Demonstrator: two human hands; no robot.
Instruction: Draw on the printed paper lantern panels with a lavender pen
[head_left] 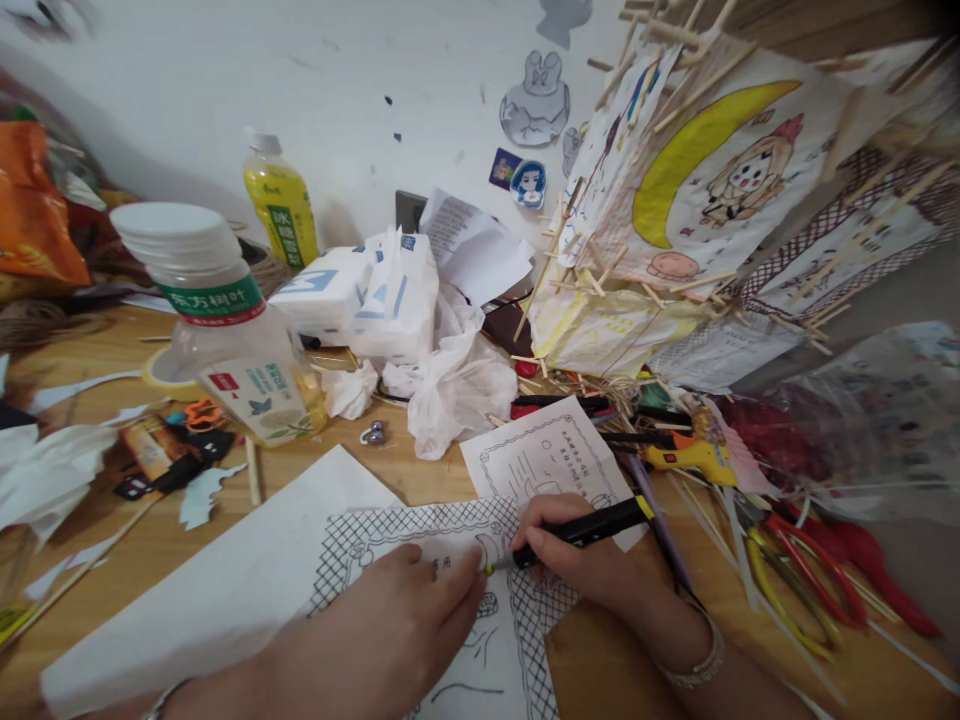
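My right hand (564, 545) grips a black marker (596, 522) with yellow bands, its tip touching a small moon outline on a drawing sheet (525, 650). That sheet has a black cross-hatched border, line drawings and some handwriting. My left hand (401, 620) lies over the sheet with its fingers stretched out, fingertips close to the marker tip, and covers much of the drawing. Behind my right hand a second drawn sheet (499, 462) with a wavy border lies partly under the first. To the left, a blank white paper (225, 575) extends under my left forearm.
A large clear bottle (217, 310) and a yellow drink bottle (281, 200) stand at the back left. Tissue packs (394, 300) are against the wall. At right are a stick-and-paper lantern (697, 190), a yellow glue gun (694, 455) and scissors (795, 590).
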